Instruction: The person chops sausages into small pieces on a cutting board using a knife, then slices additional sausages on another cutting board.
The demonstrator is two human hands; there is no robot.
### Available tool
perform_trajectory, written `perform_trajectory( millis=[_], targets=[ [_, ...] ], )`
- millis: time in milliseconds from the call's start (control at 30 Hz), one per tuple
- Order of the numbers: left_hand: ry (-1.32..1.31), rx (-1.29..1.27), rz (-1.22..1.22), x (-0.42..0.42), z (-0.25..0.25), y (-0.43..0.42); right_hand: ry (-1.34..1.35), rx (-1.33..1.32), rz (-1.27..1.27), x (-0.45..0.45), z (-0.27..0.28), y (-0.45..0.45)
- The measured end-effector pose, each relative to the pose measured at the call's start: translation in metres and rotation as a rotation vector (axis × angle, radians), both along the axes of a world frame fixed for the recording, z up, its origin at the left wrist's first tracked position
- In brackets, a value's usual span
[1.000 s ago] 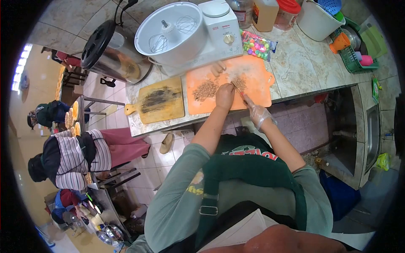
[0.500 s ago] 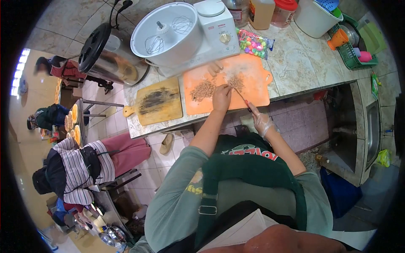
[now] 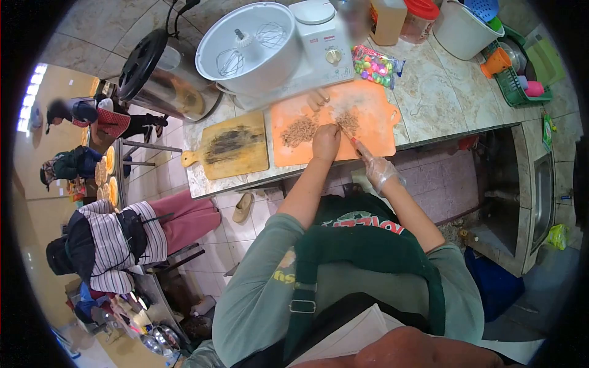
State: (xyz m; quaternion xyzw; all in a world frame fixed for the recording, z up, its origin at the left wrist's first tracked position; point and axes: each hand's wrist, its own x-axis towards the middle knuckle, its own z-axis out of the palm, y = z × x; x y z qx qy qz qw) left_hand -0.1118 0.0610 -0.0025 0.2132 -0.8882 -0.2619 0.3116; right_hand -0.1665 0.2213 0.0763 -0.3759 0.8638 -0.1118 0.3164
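An orange cutting board (image 3: 374,101) lies on the tiled counter with chopped brown pieces (image 3: 299,131) on its left part and a smaller chopped pile (image 3: 348,119) near its middle. Whole sausage-like pieces (image 3: 318,99) rest near its top edge. My left hand (image 3: 327,141) is closed at the board's middle, beside the small pile; what its fingers hold, if anything, is hidden. In a clear plastic glove, my right hand (image 3: 378,170) grips a knife (image 3: 354,139) with a reddish handle, its blade reaching to the left fingertips.
Left of the orange board is a wooden board (image 3: 236,144). Behind stand a white mixer (image 3: 264,55), a metal urn (image 3: 178,92), and a bag of colourful candies (image 3: 375,66). A green rack (image 3: 515,92) is at the right. Several people are around tables at the left.
The camera view has shifted slightly. The knife and my right hand have moved a little against the board. A person in red at the far left has come further into view.
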Motion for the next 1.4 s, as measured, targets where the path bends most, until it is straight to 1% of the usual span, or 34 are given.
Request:
perform_trajectory(
  millis=[67,133,267,333,367,433,467,533,633,733,867,933,1000,1067,1167,1233,1267,1333,1400],
  targets=[
    [0.003,-0.006,-0.001,0.0,0.003,-0.001,-0.008,-0.009,0.009,0.0,0.003,-0.002],
    [-0.049,0.001,-0.01,0.001,0.007,0.0,0.004,0.071,0.032,0.0,0.005,-0.002],
    [-0.093,0.002,-0.006,0.0,0.006,-0.001,-0.011,0.081,0.043,0.0,0.001,-0.003],
    [-0.082,0.004,-0.004,-0.001,0.006,-0.001,0.022,-0.01,0.043,-0.003,-0.016,-0.01],
    [-0.083,0.006,-0.007,0.0,0.006,-0.001,0.02,-0.008,0.041,-0.004,-0.029,-0.013],
    [-0.061,0.037,-0.011,0.0,0.004,-0.002,-0.062,-0.193,0.023,-0.006,-0.051,-0.018],
    [-0.062,0.036,-0.014,0.0,0.004,-0.002,-0.062,-0.194,0.02,-0.005,-0.047,-0.015],
    [-0.036,0.072,0.009,0.001,0.003,-0.002,-0.041,-0.111,-0.003,0.003,-0.032,-0.004],
    [0.028,0.063,0.022,0.003,0.003,-0.001,-0.051,-0.065,-0.018,0.009,-0.037,0.02],
    [-0.017,0.09,0.034,0.005,0.001,-0.001,-0.075,-0.14,-0.036,0.011,-0.023,0.027],
    [-0.029,0.075,0.028,0.007,0.0,-0.001,-0.022,-0.108,-0.026,0.007,-0.011,0.014],
    [-0.04,0.112,0.049,0.006,0.0,-0.001,-0.021,-0.027,-0.007,0.008,0.004,0.003],
    [-0.054,0.124,0.054,0.006,0.004,0.0,-0.023,-0.005,0.004,0.009,0.008,-0.004],
    [-0.07,0.136,0.063,0.006,0.006,-0.001,-0.027,0.018,0.018,0.006,0.007,-0.009],
    [-0.125,0.136,0.066,0.003,0.007,-0.002,-0.002,0.036,0.063,0.004,-0.012,-0.013],
    [-0.125,0.17,0.04,0.003,0.008,-0.004,-0.006,-0.082,0.019,0.004,-0.029,-0.011],
    [-0.124,0.167,0.04,0.002,0.007,-0.005,-0.004,-0.085,0.02,0.005,-0.029,-0.009],
    [-0.057,0.11,0.061,0.004,0.002,-0.005,0.002,-0.002,0.036,0.01,-0.027,0.002],
    [-0.062,0.07,0.077,0.007,0.006,-0.005,-0.019,-0.018,0.021,0.013,-0.026,0.016]
  ],
)
